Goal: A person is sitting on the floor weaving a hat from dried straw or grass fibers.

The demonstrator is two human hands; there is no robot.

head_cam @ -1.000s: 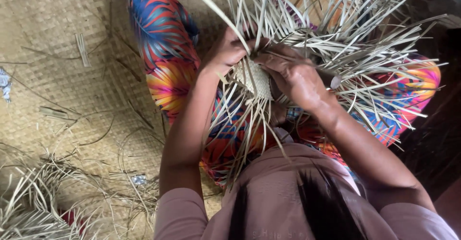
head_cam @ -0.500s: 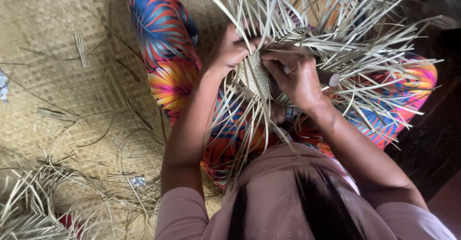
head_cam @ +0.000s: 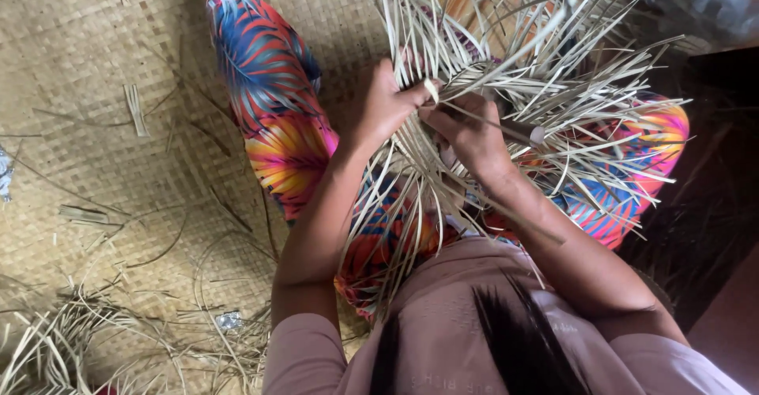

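Left hand and right hand pinch pale straw strips together

I see the floor covered by a tan woven mat of flat plaited strips, lit evenly by soft daylight with no hard shadows. Loose dry straw-coloured strips lie scattered across the mat, and a tangled heap of pale dried leaf offcuts sits at its lower left corner. A small crumpled shiny scrap lies near the mat's lower edge. Beyond the mat's right edge I note a dark, dim floor area.
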